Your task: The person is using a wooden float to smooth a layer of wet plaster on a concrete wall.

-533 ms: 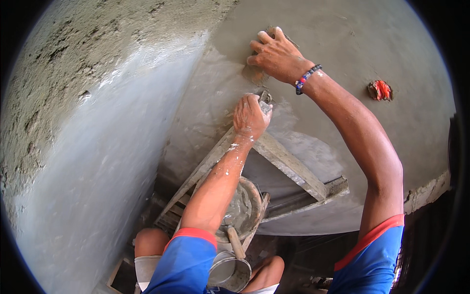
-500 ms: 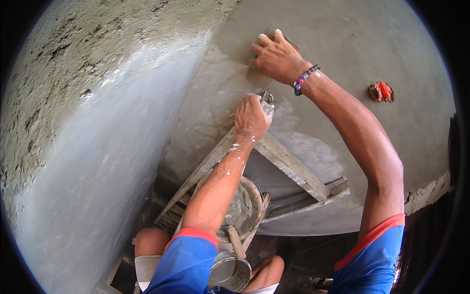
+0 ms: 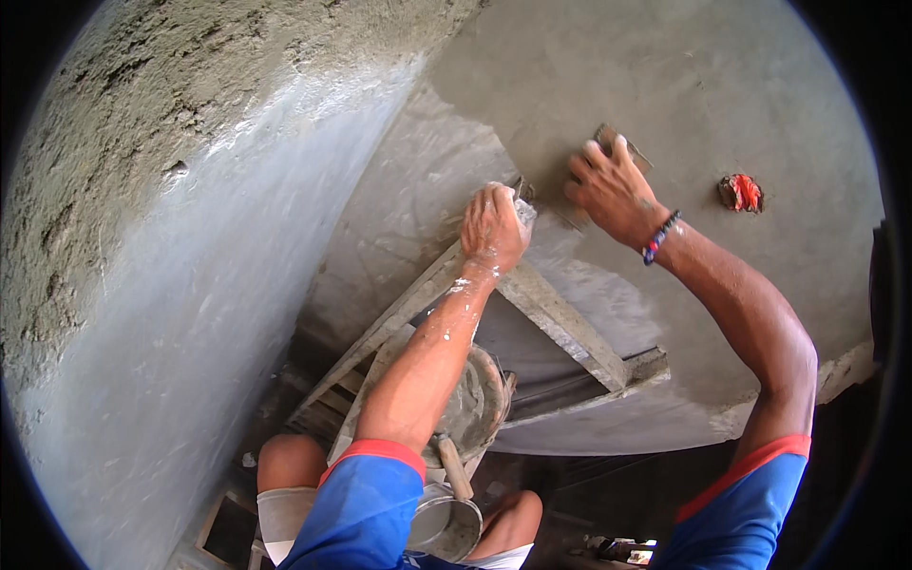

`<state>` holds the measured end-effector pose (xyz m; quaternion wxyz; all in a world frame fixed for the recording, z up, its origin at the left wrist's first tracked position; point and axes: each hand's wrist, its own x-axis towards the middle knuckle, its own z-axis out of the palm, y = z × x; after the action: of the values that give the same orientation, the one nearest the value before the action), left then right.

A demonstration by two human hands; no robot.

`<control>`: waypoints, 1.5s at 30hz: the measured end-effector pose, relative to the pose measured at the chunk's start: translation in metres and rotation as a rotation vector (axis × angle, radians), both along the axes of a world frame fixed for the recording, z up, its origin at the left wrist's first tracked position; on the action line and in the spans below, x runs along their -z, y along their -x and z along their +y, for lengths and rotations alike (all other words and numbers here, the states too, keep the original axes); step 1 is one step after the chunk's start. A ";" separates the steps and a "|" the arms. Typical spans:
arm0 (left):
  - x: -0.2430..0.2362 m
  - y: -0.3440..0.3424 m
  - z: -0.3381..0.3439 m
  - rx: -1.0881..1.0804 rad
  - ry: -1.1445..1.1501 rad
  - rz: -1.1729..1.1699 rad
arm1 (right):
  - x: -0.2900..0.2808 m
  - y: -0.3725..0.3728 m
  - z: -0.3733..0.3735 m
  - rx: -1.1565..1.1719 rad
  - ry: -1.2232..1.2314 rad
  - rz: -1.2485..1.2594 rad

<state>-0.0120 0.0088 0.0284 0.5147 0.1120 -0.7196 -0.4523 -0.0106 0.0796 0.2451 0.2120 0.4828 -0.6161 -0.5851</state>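
My right hand [image 3: 617, 198], a beaded bracelet at its wrist, is closed on a flat rectangular plastering float [image 3: 635, 155]. The float lies against the wet grey plaster wall [image 3: 722, 104], its edges showing past my fingers. To the left of it and lower, my left hand [image 3: 493, 230] is closed at the peak of a wooden frame [image 3: 560, 318]. A small dark, mortar-smeared piece sticks out past its fingers; what it grips is mostly hidden. White splashes mark my left wrist and forearm.
Below my left arm stands a bucket of wet mortar [image 3: 472, 404], with a wooden-handled tool [image 3: 454, 467] at its rim and a smaller pail [image 3: 446, 530] nearer me. A rough-topped side wall [image 3: 218, 237] rises at left. Red material [image 3: 746, 194] fills a wall hole.
My right hand and the float have moved right and down across the wall, leaving a darker, smoother area behind. My left hand has stayed almost in place.
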 end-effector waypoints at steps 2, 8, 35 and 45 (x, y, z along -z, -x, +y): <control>0.001 0.000 0.000 0.001 0.008 -0.028 | -0.004 -0.017 0.014 0.176 -0.142 0.026; 0.002 0.001 0.000 0.022 0.022 -0.012 | -0.067 -0.041 0.008 0.317 0.206 -0.188; 0.004 0.000 -0.003 0.004 0.076 0.008 | -0.045 -0.022 -0.009 0.049 0.348 -0.212; 0.002 0.002 0.002 0.014 0.090 0.032 | -0.037 0.047 -0.144 -0.132 0.357 -0.022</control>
<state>-0.0139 0.0113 0.0265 0.5277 0.0763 -0.7316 -0.4248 -0.0573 -0.0645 0.2819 0.3257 0.4831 -0.6794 -0.4461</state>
